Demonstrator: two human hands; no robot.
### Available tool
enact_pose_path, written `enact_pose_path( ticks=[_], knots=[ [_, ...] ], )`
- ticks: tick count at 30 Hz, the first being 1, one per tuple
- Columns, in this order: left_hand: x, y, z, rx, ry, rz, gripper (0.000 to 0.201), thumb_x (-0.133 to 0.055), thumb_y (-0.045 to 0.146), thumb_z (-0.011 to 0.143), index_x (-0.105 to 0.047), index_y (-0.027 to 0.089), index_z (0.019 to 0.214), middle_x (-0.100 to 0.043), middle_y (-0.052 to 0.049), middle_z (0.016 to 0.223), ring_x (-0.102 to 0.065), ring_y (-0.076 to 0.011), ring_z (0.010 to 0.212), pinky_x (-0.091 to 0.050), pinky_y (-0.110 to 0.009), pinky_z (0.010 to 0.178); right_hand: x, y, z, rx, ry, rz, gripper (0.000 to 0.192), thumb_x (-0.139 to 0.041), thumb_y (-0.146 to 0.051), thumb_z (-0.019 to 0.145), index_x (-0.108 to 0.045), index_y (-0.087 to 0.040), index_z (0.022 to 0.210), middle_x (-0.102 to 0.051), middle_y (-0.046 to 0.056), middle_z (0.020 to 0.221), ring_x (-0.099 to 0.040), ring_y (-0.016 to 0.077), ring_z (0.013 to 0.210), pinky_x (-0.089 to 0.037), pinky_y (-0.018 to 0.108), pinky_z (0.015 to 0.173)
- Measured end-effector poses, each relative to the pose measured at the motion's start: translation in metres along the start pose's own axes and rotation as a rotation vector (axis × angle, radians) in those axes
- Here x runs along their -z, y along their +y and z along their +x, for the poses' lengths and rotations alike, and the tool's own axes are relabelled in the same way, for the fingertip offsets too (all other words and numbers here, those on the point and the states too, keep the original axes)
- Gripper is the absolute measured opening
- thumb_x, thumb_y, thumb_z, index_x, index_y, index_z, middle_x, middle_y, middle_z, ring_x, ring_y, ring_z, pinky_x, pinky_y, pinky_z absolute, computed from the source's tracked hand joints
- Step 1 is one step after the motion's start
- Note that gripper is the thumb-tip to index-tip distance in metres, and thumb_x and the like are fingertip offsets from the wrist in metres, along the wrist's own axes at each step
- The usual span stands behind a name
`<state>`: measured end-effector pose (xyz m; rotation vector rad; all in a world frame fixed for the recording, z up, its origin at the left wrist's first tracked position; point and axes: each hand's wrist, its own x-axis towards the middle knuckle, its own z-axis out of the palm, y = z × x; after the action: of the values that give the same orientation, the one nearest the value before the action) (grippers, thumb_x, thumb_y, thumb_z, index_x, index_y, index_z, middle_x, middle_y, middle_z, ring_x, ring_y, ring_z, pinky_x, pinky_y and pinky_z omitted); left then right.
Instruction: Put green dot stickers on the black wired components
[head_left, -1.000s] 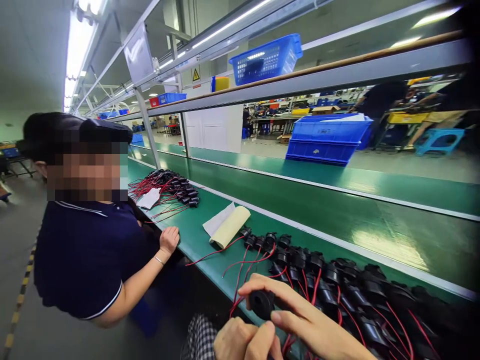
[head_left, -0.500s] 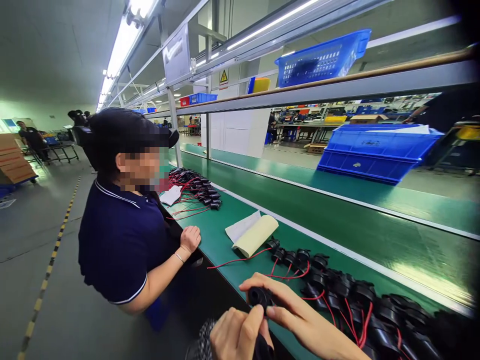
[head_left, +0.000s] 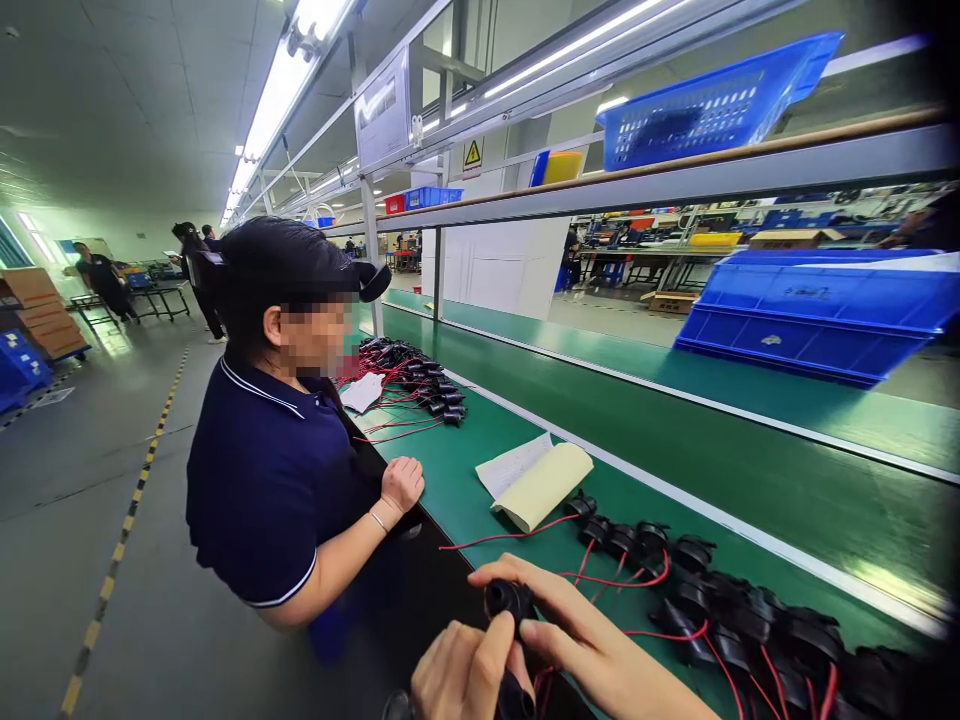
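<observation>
Both of my hands hold one black cylindrical part [head_left: 508, 597] with a round hole in its end, just off the front edge of the green bench. My left hand [head_left: 461, 668] is closed around its lower body, the fingers curled. On the other side, my right hand [head_left: 581, 632] grips the upper end between thumb and forefinger. My fingers hide much of the part. Right of my hands lie several similar black parts with red wires [head_left: 724, 610], crowded along the bench.
A co-worker [head_left: 274, 480] sits at the left, one hand on the bench edge. Beyond my hands lies a folded yellowish booklet [head_left: 546, 485]. More wired black parts [head_left: 427, 375] are heaped farther off. Blue crates [head_left: 806, 315] stand behind the bench, and a blue basket [head_left: 697, 115] sits on the shelf.
The view has swung slightly left, so the bench and co-worker appear farther right. My hands keep nearly the same hold on the black part.
</observation>
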<state>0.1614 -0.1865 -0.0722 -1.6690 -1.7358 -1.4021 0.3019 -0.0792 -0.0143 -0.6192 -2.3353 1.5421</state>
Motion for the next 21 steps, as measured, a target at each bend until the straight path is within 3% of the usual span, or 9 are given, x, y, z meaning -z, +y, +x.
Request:
enact_pose_path(
  ticks=[4,9,13,16,19,21],
  knots=[
    [-0.032,-0.06,0.045,0.04,-0.011,-0.001,0.029,-0.057,0.045,0.097,-0.065,0.024,0.114,-0.068,-0.009,0.113,-0.065,-0.0194,0.093,-0.062,-0.037,0.076,0.0,0.003,0.003,0.013,-0.04,0.003,0.044,-0.049,-0.034,0.09,-0.062,-0.027,0.131,-0.06,0.009,0.142,-0.046,0.0305,0.14,-0.03,0.054,0.122],
    [-0.069,-0.135,0.091,0.052,-0.043,0.02,0.027,-0.056,0.045,0.098,-0.066,0.022,0.109,-0.07,-0.007,0.102,-0.066,-0.0177,0.086,-0.061,-0.035,0.073,-0.002,0.012,0.01,-0.018,-0.065,-0.009,0.047,-0.047,-0.034,0.091,-0.059,-0.026,0.135,-0.056,0.011,0.146,-0.043,0.0305,0.142,-0.026,0.056,0.123],
    [-0.089,-0.172,0.09,0.033,-0.097,0.04,0.032,-0.057,0.049,0.096,-0.066,0.023,0.112,-0.07,-0.008,0.105,-0.066,-0.0189,0.089,-0.061,-0.036,0.075,-0.003,0.016,0.017,-0.003,-0.081,-0.019,0.047,-0.046,-0.034,0.091,-0.058,-0.026,0.136,-0.054,0.011,0.148,-0.043,0.0302,0.142,-0.025,0.057,0.123],
    [-0.105,-0.195,0.08,0.004,-0.151,0.043,0.031,-0.056,0.049,0.097,-0.068,0.021,0.103,-0.071,-0.006,0.094,-0.066,-0.0172,0.082,-0.061,-0.036,0.075,-0.003,0.019,0.021,-0.012,-0.082,-0.021,0.048,-0.046,-0.035,0.091,-0.057,-0.026,0.137,-0.053,0.011,0.149,-0.042,0.031,0.143,-0.024,0.059,0.123],
    [-0.118,-0.213,0.07,-0.021,-0.188,0.045,0.032,-0.053,0.046,0.099,-0.068,0.018,0.092,-0.069,-0.002,0.081,-0.065,-0.0149,0.074,-0.06,-0.035,0.074,-0.003,0.024,0.024,-0.058,-0.09,-0.022,0.048,-0.048,-0.038,0.092,-0.058,-0.027,0.138,-0.052,0.011,0.151,-0.038,0.0324,0.146,-0.019,0.062,0.124],
    [-0.125,-0.22,0.064,-0.025,-0.183,0.052,0.032,-0.054,0.048,0.098,-0.068,0.019,0.096,-0.07,-0.004,0.085,-0.066,-0.0157,0.076,-0.061,-0.036,0.074,-0.003,0.028,0.027,-0.065,-0.089,-0.03,0.048,-0.049,-0.038,0.092,-0.058,-0.028,0.138,-0.053,0.01,0.151,-0.036,0.0326,0.148,-0.019,0.061,0.125]
  ],
)
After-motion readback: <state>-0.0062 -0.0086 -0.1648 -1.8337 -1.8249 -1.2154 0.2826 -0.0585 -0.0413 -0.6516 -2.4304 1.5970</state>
